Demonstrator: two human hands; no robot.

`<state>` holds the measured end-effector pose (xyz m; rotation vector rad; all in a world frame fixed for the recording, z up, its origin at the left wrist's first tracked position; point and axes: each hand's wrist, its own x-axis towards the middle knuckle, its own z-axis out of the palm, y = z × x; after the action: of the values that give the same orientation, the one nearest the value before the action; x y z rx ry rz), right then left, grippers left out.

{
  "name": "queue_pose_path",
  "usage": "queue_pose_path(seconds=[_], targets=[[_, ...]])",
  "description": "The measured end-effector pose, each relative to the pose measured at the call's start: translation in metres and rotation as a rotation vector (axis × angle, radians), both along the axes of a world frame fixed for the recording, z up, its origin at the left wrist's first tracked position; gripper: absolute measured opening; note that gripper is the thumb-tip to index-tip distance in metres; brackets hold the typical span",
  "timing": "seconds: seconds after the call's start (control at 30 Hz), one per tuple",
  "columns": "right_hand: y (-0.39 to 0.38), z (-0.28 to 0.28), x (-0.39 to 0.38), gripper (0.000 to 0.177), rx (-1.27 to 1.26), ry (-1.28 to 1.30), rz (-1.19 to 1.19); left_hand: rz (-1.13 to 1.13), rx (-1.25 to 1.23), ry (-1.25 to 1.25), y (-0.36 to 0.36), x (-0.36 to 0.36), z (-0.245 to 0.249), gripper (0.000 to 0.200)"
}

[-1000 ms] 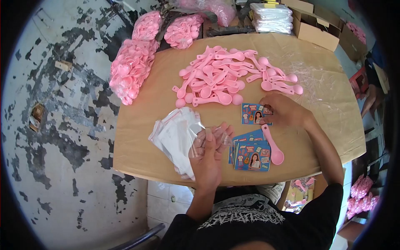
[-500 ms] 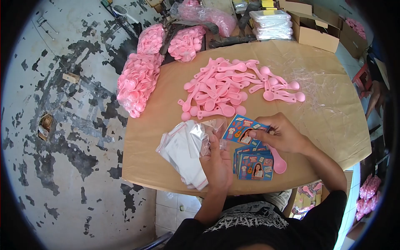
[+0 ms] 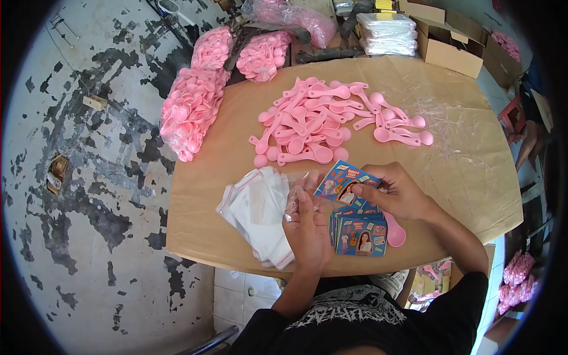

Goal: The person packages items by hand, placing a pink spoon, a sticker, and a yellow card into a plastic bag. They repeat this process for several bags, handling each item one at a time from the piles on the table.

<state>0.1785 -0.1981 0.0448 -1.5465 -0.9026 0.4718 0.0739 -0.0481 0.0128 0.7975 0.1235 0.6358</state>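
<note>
Left hand [image 3: 310, 235]: half-curled, holding clear plastic bag [image 3: 299, 182] | right hand [image 3: 399, 190]: pinching printed card [image 3: 335, 181] by one edge, seemingly keeping its face uncovered, over far edge of card stack [image 3: 362, 238] | pink spoon [image 3: 396, 232]: right of card stack

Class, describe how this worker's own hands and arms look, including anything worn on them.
The left hand and right hand are ungloved, and no watch or bracelet shows. The forearms are bare below short, loose black sleeves, part of a black shirt with a pale, jagged print.
</note>
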Motion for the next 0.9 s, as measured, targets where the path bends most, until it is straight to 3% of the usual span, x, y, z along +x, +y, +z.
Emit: queue_pose_path(seconds=[0.2, 0.3, 0.4, 0.43, 0.53, 0.6, 0.7, 0.8, 0.83, 0.9], targets=[[-0.005, 0.011, 0.000, 0.016, -0.185, -0.232, 0.103, -0.136, -0.019, 0.020, -0.006, -0.002, 0.004, 0.039], [-0.006, 0.012, -0.001, 0.015, -0.173, -0.155, 0.106, -0.271, 0.086, 0.158, -0.005, -0.003, 0.003, 0.035], [-0.002, 0.023, -0.011, 0.015, -0.142, 0.012, 0.081, -0.239, 0.163, 0.142, -0.016, -0.001, 0.005, 0.033], [-0.002, 0.020, -0.016, 0.015, -0.105, 0.084, 0.065, -0.188, 0.296, 0.130, -0.020, -0.002, 0.008, 0.034], [0.001, 0.013, -0.018, 0.016, -0.006, 0.207, 0.030, -0.349, 0.402, 0.091, -0.021, -0.007, 0.004, 0.047], [0.004, 0.009, -0.017, 0.017, 0.038, 0.186, 0.048, -0.336, 0.358, 0.024, -0.022, -0.006, 0.003, 0.052], [0.003, 0.014, -0.019, 0.016, -0.150, 0.088, 0.084, -0.197, 0.161, -0.088, -0.020, -0.005, 0.003, 0.053], [0.010, 0.019, -0.024, 0.016, -0.067, 0.336, 0.078, -0.185, 0.063, -0.102, -0.007, -0.013, -0.001, 0.055], [0.010, 0.016, -0.024, 0.017, -0.038, 0.292, 0.098, -0.194, -0.037, -0.114, -0.009, -0.013, 0.000, 0.056], [0.006, 0.008, -0.024, 0.019, 0.021, 0.203, 0.134, -0.277, 0.422, -0.058, -0.009, -0.014, 0.001, 0.056]])
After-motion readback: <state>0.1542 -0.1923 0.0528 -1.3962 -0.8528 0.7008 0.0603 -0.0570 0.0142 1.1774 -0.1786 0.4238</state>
